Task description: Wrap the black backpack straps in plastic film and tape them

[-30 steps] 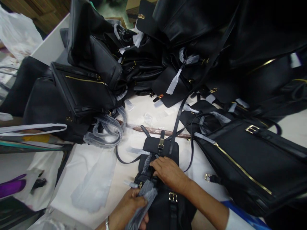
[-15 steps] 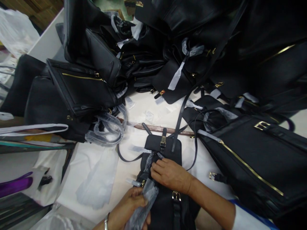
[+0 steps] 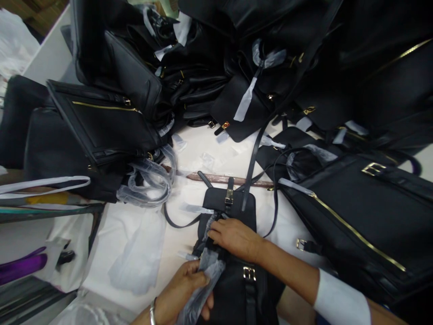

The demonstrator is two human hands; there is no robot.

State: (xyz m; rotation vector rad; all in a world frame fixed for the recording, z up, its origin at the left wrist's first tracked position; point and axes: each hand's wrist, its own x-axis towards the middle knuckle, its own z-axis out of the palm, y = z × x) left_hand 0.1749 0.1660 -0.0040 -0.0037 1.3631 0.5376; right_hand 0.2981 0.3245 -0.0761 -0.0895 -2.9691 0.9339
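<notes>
A black leather bag with gold buckles lies in front of me. My left hand, with a metal bangle at the wrist, is closed around a strip of clear plastic wrap at the bag's left side. Just above it, my right hand has its fingers curled over the plastic-wrapped handle near the bag's top flap. Its fingertips are partly hidden. A thin black strap runs up from the flap, and white wrapping tape sticks out to the left.
More black bags are piled on the left and at the back. A large black bag with a gold zipper lies close on the right. Plastic-wrapped handles and a plastic sheet rest on the white table.
My right hand has shifted slightly left and down along the wrapped handle. My left hand keeps its hold on the plastic wrap. The view has turned a little.
</notes>
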